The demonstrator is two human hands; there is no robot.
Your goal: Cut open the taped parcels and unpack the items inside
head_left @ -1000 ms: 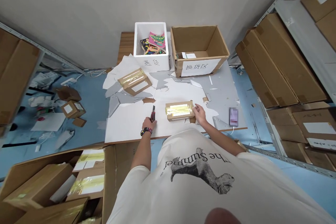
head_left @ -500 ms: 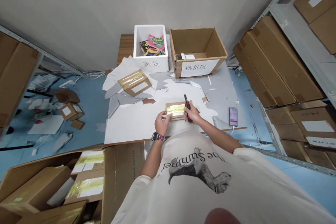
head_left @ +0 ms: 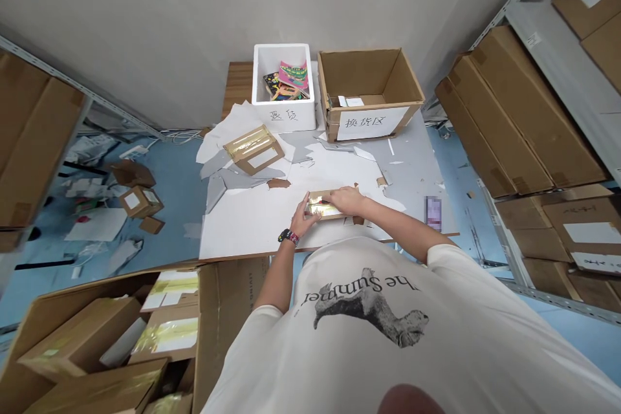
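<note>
"Status?"
"Small taped box (head_left: pixel 328 211) sits on the worktop (head_left: pixel 242 226), near edge, right in front of me. My left hand (head_left: pixel 303 218) is clamped on its left end."
"Change?"
"My right hand (head_left: pixel 345 199) just brought the cutter (head_left: pixel 324 201) down from upright to low over the top. I read that as cutting position."
"Blind spots?"
"My right is wrapped round the cutter, hiding most of it. Blade contact: can't tell."

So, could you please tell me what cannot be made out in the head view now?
In the head view:
Cutter: mostly hidden by the right-hand grip.
Small taped box: wording too small to read, partly under that grip.
Brown carton: floor partly hidden by its front wall.
Phone: screen blurred out.
Large open box: cut off by the bottom edge.
</note>
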